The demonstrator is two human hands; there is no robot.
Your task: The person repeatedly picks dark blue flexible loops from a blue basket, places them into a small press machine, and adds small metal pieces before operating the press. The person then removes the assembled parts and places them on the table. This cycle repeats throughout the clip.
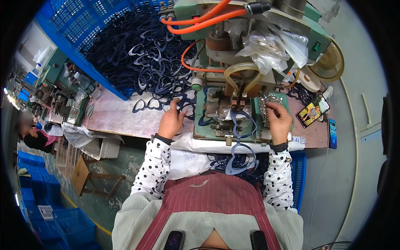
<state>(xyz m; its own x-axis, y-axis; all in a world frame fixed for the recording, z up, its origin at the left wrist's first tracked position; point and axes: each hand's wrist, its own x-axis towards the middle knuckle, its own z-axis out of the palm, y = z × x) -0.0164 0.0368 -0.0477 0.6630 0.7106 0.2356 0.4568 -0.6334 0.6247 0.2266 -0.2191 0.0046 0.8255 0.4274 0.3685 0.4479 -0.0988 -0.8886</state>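
Pinkish table (pixel 110 116), one press (pixel 218 56), one fan (pixel 327 62): left hand (pixel 170 121) spread over loops (pixel 186 101); right hand (pixel 280 121) pinched at metal bits (pixel 264 112), hold unclear.

A factory workshop is indicated. The bench (pixel 114 114) is partly taken up by a green press (pixel 221 56), to which orange hoses (pixel 204 28) are fitted, and small metal parts (pixel 263 110) are heaped at its right side. A blue basket (pixel 68 46) is piled with dark blue frames (pixel 129 58), made alike and in bulk. Farther left, another green machine (pixel 52 68) is set up and a second person (pixel 31 134) can be seen. Blue crates (pixel 75 225) are stacked on a floor (pixel 139 162) marked with a yellow line (pixel 85 211). An apron (pixel 212 196) is worn.
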